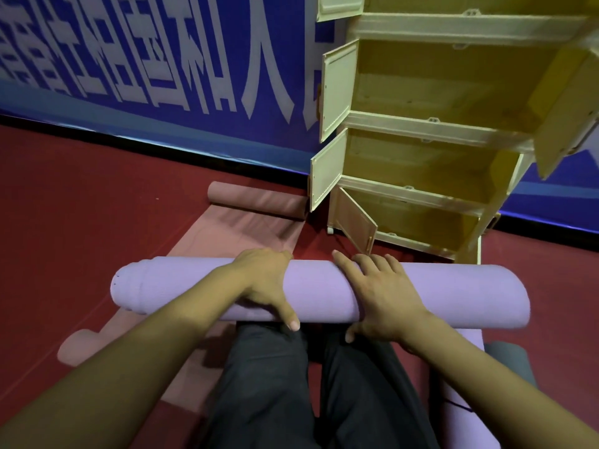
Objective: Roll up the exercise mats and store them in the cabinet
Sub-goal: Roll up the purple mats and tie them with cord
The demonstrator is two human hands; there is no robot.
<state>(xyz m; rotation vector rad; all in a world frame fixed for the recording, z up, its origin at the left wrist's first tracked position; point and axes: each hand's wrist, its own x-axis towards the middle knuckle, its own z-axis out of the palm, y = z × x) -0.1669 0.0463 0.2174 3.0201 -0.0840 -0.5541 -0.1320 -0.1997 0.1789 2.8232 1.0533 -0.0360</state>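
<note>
A rolled purple mat [321,293] lies crosswise over my knees. Its loose tail [466,384] stretches out flat at the lower right. My left hand [269,283] grips the roll near its middle, fingers bent over the far side and thumb on the near face. My right hand [379,296] rests on top just to the right, fingers straight and spread, thumb tucked under the near edge. A pink mat [246,231] lies on the floor beyond, curled up at its far end [256,202] and at its near left end [77,348]. The pale wooden cabinet [431,124] stands at the right.
The cabinet's doors [337,89] hang open to the left, and the lowest compartment [421,222] sits just beyond the roll. A blue banner wall [162,59] runs behind the red floor [81,196]. A grey object [509,354] lies at the right. My dark-trousered legs [265,384] are below.
</note>
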